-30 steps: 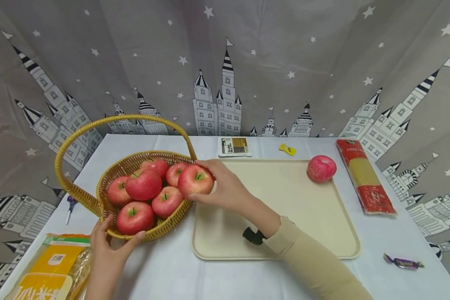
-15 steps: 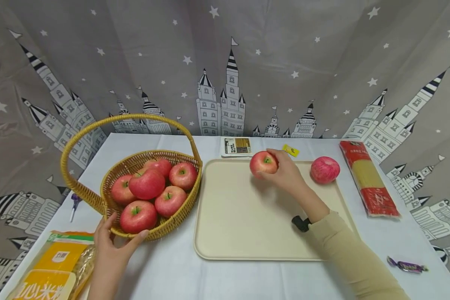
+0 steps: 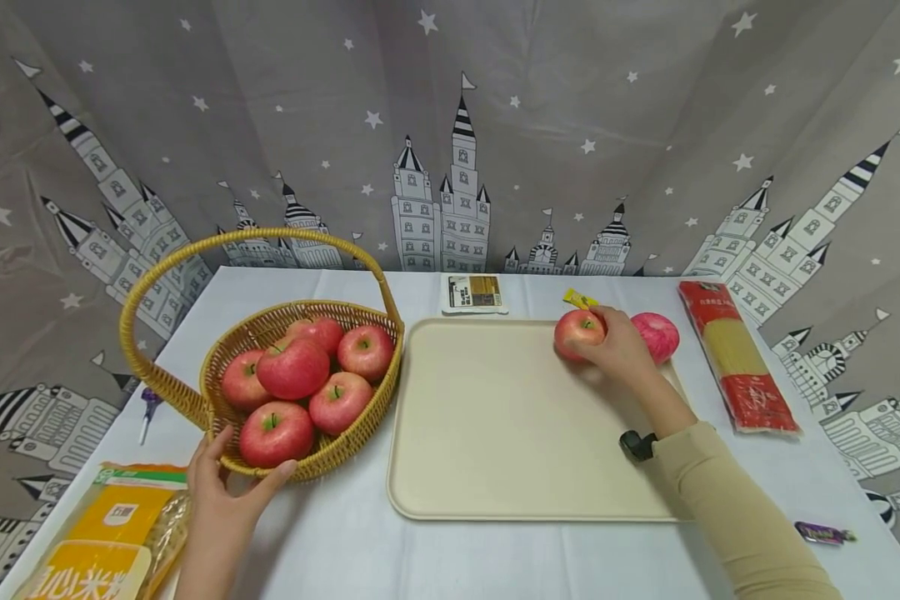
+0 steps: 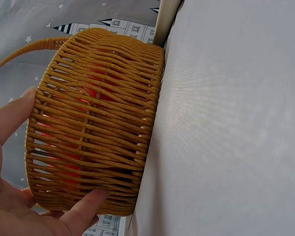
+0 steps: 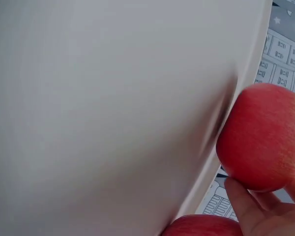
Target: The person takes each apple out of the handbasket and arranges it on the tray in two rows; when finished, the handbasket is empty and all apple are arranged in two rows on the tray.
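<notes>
My right hand [image 3: 624,357] grips a red apple [image 3: 574,333] over the far right part of the beige tray [image 3: 487,433]. In the right wrist view this apple [image 5: 263,135] is close over the tray's surface, fingertips against its side. Beside it, a second apple [image 3: 658,337] rests at the tray's far right corner, partly behind the hand. On the left stands a yellow wicker basket [image 3: 367,423] with a tall handle, holding several apples [image 3: 276,433]. My left hand [image 3: 221,508] holds its near rim, thumb and fingers spread along the woven wall [image 4: 98,128].
Behind the tray lie a small white packet [image 3: 472,294] and a yellow candy [image 3: 580,298]. A red noodle pack [image 3: 737,358] and a purple candy [image 3: 821,533] are on the right. A yellow food bag [image 3: 112,533] and a lollipop [image 3: 148,408] lie left of the basket.
The right hand has carried the apple from the basket rightward across the tray, to just beside the apple at the corner. The left hand stays on the basket.
</notes>
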